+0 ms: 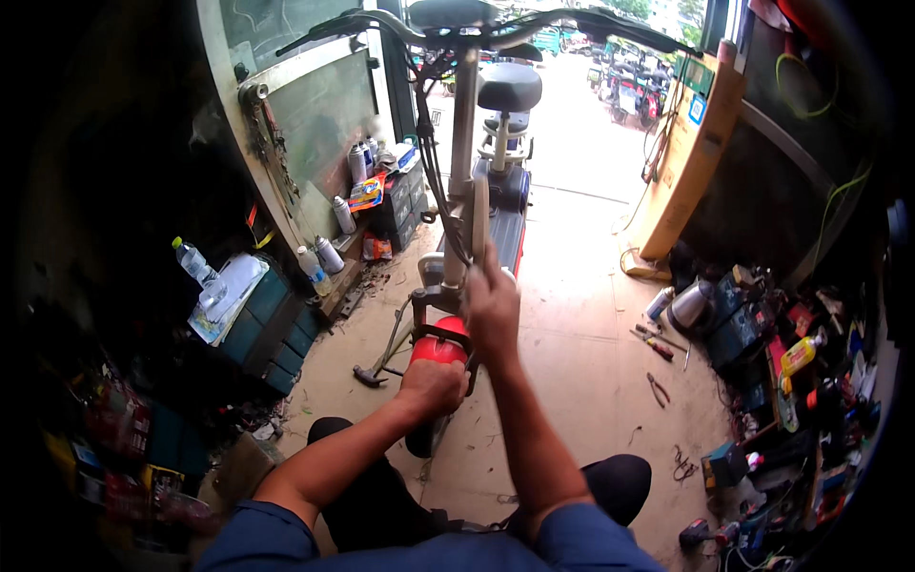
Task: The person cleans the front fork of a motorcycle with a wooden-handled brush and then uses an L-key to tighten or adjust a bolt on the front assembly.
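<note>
An electric scooter (458, 114) stands upright in front of me, its handlebar at the top and its saddle (510, 87) behind the stem. My left hand (434, 387) is closed low at the scooter's front, against the red front fender (439, 345) and beside a dark metal bracket. What its fingers grip is hidden. My right hand (493, 307) is a blurred fist just right of the stem. Out of its top rises a pale, motion-smeared bar (481, 212), whose kind I cannot make out. A hammer-like tool (368, 377) rests on the floor to the left.
Spray cans (357, 164) and stacked dark boxes (405, 205) stand at left, with a water bottle (195, 262) on nearer boxes. On the floor at right lie pliers (658, 390), screwdrivers (656, 346) and a kettle (690, 305). A power drill (710, 534) lies near right.
</note>
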The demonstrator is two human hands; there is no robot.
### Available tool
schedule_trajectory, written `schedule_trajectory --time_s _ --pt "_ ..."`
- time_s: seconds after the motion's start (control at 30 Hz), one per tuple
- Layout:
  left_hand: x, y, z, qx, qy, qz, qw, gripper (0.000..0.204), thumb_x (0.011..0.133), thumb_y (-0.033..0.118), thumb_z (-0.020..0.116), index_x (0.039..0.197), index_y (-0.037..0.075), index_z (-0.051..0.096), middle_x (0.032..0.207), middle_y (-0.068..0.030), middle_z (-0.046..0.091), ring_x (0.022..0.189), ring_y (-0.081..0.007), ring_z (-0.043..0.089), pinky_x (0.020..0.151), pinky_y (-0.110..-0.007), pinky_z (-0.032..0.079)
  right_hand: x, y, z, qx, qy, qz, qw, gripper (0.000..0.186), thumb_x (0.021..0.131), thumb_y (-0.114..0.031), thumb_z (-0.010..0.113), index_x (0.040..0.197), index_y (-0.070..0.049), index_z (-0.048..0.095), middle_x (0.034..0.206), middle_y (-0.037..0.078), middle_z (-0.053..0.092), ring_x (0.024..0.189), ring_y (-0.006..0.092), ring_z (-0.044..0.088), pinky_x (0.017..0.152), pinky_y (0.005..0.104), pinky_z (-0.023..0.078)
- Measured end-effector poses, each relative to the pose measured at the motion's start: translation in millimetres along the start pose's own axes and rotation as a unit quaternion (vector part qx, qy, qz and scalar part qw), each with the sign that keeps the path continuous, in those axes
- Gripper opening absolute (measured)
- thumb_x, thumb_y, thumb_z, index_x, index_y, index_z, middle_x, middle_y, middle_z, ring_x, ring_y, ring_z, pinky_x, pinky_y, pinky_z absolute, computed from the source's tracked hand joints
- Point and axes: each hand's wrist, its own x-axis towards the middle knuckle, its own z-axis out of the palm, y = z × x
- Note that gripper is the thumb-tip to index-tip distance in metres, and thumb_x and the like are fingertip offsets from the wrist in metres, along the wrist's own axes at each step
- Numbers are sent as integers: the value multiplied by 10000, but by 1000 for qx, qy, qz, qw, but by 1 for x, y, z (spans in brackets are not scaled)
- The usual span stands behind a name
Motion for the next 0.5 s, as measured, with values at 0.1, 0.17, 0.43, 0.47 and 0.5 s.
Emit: schedule_trajectory --time_s 0.1,0.17,0.43,0.47,0.5 --pt "6 9 2 12 -24 15 1000 234 978 314 652 893 109 725 757 -159 736 675 -389 729 599 -515 565 94 -24 -36 169 -79 167 968 515 1063 -153 530 1569 -61 542 760 -73 463 585 28 416 485 230 331" --pt "9 -1 6 41 -14 60 997 279 1005 338 636 889 97 719 737 -166 730 664 -389 730 600 -525 565 96 -15 -53 177 -130 133 967 527 1067 -158 537 1584 -58 529 735 -73 444 554 34 397 480 231 324" --pt "11 -1 -9 22 -27 14 999 343 1020 394 620 854 101 680 691 -170 702 661 -411 721 613 -527 565 148 -6 -92 209 -296 254 897 525 1057 -135 570 1582 -142 559 784 -41 520 583 52 445 489 229 352" --pt "9 -13 -12 26 -43 31 998 334 1027 398 604 868 114 681 714 -159 711 680 -407 724 627 -529 568 144 -5 -94 200 -283 248 905 530 1055 -131 568 1585 -139 555 785 -40 517 587 52 447 492 225 352" --pt "3 -35 -17 26 -62 41 997 326 1033 402 589 883 128 681 736 -148 721 698 -403 727 641 -531 571 134 -4 -90 190 -275 248 909 535 1054 -128 567 1588 -136 551 787 -38 513 591 52 449 495 222 352"
